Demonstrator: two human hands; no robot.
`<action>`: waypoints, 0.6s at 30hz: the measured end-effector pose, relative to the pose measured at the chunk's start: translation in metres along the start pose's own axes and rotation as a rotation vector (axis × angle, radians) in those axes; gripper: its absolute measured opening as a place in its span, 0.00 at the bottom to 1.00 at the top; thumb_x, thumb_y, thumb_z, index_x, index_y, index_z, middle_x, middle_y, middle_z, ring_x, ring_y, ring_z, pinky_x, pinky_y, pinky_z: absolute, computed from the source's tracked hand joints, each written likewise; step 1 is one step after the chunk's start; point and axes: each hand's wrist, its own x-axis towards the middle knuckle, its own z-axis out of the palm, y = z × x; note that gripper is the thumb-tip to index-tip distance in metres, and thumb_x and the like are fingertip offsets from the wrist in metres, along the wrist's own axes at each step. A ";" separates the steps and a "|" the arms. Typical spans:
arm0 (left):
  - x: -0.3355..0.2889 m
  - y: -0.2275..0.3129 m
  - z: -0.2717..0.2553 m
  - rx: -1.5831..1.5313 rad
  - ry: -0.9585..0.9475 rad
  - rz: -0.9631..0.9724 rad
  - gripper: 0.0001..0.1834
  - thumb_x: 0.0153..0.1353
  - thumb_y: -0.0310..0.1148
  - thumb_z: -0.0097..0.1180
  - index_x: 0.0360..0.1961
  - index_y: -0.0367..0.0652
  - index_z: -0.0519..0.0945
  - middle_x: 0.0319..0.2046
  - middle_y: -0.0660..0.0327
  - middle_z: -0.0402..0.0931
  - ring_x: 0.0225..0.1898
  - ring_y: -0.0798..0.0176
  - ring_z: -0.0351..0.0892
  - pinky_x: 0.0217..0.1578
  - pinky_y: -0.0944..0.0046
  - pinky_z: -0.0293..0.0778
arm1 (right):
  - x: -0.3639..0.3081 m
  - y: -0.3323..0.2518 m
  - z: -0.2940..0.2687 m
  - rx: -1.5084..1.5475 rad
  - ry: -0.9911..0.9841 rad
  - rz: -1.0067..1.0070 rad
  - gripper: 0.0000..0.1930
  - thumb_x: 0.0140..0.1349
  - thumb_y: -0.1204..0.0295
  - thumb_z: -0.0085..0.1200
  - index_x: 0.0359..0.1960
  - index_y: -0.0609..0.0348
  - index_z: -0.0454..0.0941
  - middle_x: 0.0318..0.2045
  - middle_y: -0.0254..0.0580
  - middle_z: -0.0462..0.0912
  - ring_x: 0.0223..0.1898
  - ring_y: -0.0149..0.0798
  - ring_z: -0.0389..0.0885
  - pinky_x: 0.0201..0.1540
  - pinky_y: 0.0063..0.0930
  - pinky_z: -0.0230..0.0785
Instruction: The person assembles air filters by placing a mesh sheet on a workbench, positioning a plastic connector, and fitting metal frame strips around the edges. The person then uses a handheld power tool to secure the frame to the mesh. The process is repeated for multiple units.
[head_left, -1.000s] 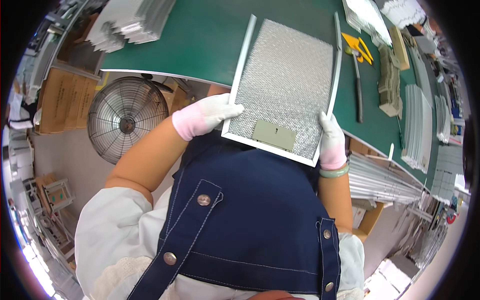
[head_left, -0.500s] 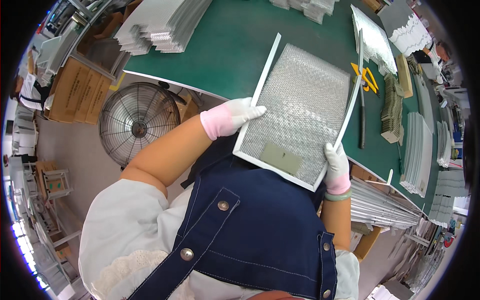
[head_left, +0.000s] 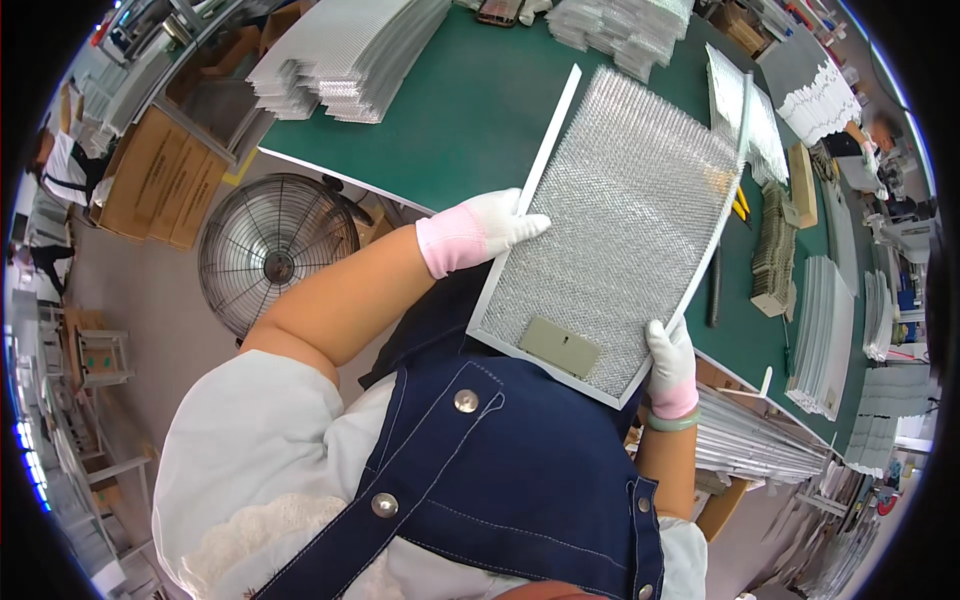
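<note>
I hold a silver metal mesh filter panel (head_left: 615, 220) in front of my apron, tilted over the table's near edge. A pale metal frame (head_left: 548, 137) runs along its left, near and right sides; no strip shows across the far side. My left hand (head_left: 497, 228), in a white glove with a pink cuff, pinches the left rail, thumb over the mesh. My right hand (head_left: 671, 365), gloved alike, grips the right rail by the near corner, its thumb on top and its other fingers mostly hidden. A grey-green rectangular plate (head_left: 561, 346) lies on the mesh at the near end.
The green table (head_left: 440, 130) bears stacked mesh sheets (head_left: 350, 60), more mesh (head_left: 620, 30), yellow-handled pliers (head_left: 741, 205) partly behind the panel, and a row of grey-green plates (head_left: 772, 255). A round fan (head_left: 278, 265) stands left, near cardboard boxes (head_left: 160, 180). Other people work at both sides.
The right rail, splayed away from the mesh before, now lies along its edge. The panel has tilted and its mesh reaches farther over the table. Both hands keep hold of the rails.
</note>
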 end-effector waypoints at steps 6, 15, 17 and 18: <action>-0.020 0.002 -0.005 0.139 -0.009 0.058 0.26 0.62 0.48 0.62 0.40 0.29 0.81 0.31 0.48 0.81 0.34 0.61 0.78 0.40 0.57 0.75 | -0.020 -0.026 0.016 -0.146 -0.002 0.020 0.29 0.64 0.72 0.45 0.66 0.75 0.61 0.62 0.54 0.69 0.63 0.43 0.67 0.68 0.35 0.56; -0.039 0.015 -0.004 0.318 0.138 -0.013 0.33 0.55 0.53 0.66 0.39 0.26 0.79 0.32 0.43 0.82 0.36 0.47 0.83 0.39 0.54 0.76 | -0.034 -0.045 0.027 -0.127 -0.040 0.006 0.34 0.67 0.70 0.53 0.71 0.67 0.53 0.67 0.57 0.64 0.65 0.51 0.66 0.69 0.46 0.57; -0.038 0.012 -0.005 0.255 0.106 -0.004 0.32 0.55 0.52 0.67 0.39 0.26 0.79 0.31 0.43 0.81 0.36 0.47 0.83 0.39 0.54 0.76 | -0.033 -0.049 0.030 -0.137 -0.043 0.013 0.35 0.68 0.69 0.54 0.72 0.67 0.53 0.68 0.57 0.64 0.65 0.51 0.65 0.70 0.46 0.57; -0.039 0.010 -0.008 0.230 0.087 -0.001 0.32 0.56 0.52 0.67 0.39 0.26 0.79 0.31 0.43 0.81 0.36 0.47 0.83 0.39 0.54 0.76 | -0.033 -0.048 0.032 -0.137 -0.044 0.013 0.35 0.68 0.69 0.54 0.72 0.67 0.52 0.68 0.56 0.64 0.66 0.51 0.65 0.70 0.46 0.56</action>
